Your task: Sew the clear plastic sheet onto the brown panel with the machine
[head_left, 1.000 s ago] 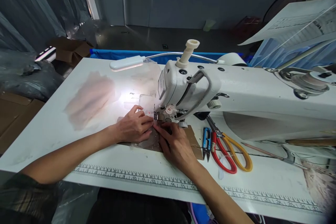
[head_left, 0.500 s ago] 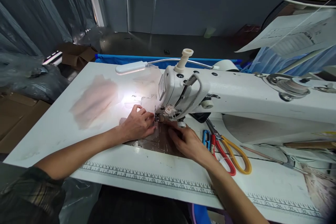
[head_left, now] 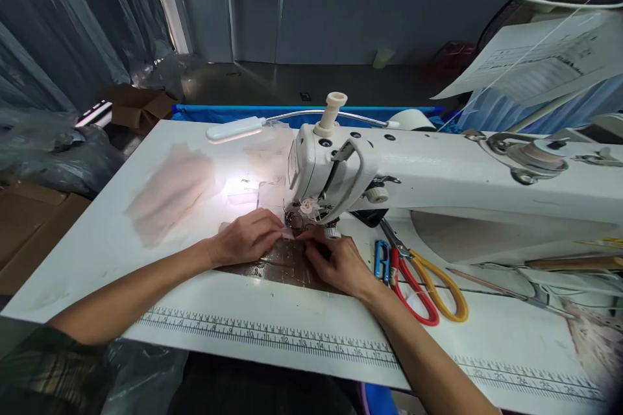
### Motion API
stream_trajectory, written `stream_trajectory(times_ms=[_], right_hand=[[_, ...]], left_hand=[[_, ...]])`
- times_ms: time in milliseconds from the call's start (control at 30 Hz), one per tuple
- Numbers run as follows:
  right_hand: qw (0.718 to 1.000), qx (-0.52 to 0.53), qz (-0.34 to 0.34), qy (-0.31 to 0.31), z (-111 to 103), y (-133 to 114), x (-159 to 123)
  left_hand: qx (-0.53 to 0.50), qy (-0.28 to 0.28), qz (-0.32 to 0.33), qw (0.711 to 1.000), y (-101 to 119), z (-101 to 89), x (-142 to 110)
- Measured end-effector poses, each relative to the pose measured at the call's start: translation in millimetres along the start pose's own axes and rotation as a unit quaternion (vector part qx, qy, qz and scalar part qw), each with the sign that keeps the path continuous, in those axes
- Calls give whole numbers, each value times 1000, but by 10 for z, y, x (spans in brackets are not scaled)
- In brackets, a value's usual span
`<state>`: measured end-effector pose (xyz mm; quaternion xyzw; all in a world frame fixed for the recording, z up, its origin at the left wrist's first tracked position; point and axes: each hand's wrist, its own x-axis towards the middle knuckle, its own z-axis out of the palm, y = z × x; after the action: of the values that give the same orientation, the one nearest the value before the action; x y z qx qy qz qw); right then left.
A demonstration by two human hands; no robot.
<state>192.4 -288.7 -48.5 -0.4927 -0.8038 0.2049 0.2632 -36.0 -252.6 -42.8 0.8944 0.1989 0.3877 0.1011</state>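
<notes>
A white sewing machine stands before me, its presser foot low over the table. Just left of the foot, my left hand is closed, its fingertips pinching a small pale strip of fabric. My right hand is closed at the strip's other side, thumb against bent fingers; its fingertips are partly hidden beneath the machine head. Both hands rest over a shiny brown taped patch. Behind my left hand lies a pale, thin fabric piece under the lamp light.
Sheer pinkish fabric lies on the left of the white table. Right of my right hand are red- and yellow-handled scissors and a small blue tool. A lamp reaches over from behind. A ruler tape runs along the front edge.
My left hand has drawn slightly toward me and flattened lower, and the pale strip now shows between both hands. My right hand has shifted a little left. The view has moved slightly.
</notes>
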Motion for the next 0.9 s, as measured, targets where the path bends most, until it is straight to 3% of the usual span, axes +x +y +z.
stream_trajectory(times_ms=[100, 200, 367, 567, 733, 900], right_hand=[[994, -40, -95, -43, 17, -66, -19], [986, -86, -130, -56, 29, -94, -11], [984, -89, -132, -82, -17, -82, -12], [984, -61, -143, -90, -67, -92, -10], [984, -40, -158, -75, -90, -118, 0], [985, -28, -151, -76, -75, -93, -5]], left_hand=[[-49, 55, -104, 992, 21, -18, 42], [-74, 48, -125, 988, 20, -37, 49], [-72, -33, -35, 996, -10, -24, 7], [85, -115, 100, 985, -29, 4, -43], [136, -125, 132, 974, -30, -14, -43], [144, -99, 145, 974, -29, -9, -40]])
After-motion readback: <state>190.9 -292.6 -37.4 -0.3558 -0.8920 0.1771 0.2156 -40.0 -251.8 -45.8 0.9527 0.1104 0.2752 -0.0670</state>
